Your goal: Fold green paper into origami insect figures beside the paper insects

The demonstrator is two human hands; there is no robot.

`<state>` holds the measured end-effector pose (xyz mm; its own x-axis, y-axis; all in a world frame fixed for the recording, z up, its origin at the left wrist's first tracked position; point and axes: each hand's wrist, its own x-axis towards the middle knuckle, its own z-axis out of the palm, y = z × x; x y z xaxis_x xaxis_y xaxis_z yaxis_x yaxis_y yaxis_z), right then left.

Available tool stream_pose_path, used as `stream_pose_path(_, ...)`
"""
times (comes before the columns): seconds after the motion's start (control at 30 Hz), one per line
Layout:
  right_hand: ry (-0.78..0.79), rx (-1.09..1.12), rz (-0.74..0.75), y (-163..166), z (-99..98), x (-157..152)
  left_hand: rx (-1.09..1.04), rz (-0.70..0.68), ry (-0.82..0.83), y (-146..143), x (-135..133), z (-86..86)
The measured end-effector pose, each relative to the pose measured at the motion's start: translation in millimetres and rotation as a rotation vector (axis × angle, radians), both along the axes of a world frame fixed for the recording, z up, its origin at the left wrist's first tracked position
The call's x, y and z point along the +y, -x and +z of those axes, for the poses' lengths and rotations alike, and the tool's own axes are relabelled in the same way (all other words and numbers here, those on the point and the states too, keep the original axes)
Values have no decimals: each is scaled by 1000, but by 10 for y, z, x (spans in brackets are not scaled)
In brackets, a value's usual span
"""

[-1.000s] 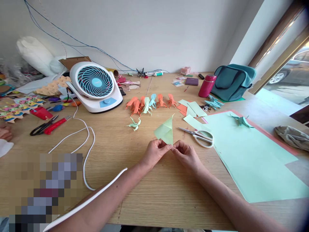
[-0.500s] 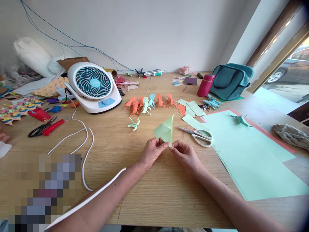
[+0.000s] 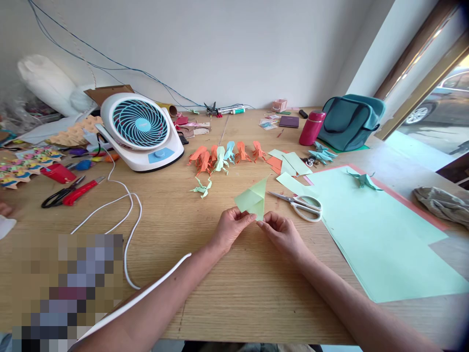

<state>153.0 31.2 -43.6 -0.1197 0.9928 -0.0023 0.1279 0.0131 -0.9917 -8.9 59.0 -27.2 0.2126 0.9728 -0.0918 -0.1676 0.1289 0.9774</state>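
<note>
Head view, paper in hand: one piece of light green paper, creased, roughly triangular, held above the table near its front, between the row of figures and the person's arms.
Left hand: left hand pinches the lower edge of the paper, thumb in front, fingers behind.
Right hand: right hand narrowed, thumb and forefinger together on the paper's bottom corner; other fingers curled.
Scissors: white-handled scissors lie just beyond the right hand, blades pointing left, handles next to the large sheets.
Folded figures: a row of orange, pale green and blue paper figures stands beyond the paper; one green figure sits apart, nearer the person.
Paper stock: small green and orange slips overlap to the right of the row; large green sheets cover the right side, bearing a teal figure.
Back right: pink bottle stands beside a teal bag.
Left side: white fan with a looped white cord; red-handled tool beside a red cup.
Left edge: another person's hand, partly cut off; its grip cannot be told.
</note>
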Motion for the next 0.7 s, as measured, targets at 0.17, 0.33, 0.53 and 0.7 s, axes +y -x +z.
stream_pose_path(0.17, -3, -8, -11, 3, 5, 7, -23, 21, 3, 1, -7, 55)
stream_pose_path(0.33, 10, 14, 16, 7, 55, -1, -1, -13, -24, 0, 3, 34)
stream_pose_path(0.53, -40, 3, -27, -5, 32, 6, 60, -60, -63, -2, 10, -28)
stream_pose_path(0.7, -47, -36, -14, -26, -21, 25, 27, -83, -41, -6, 7, -37)
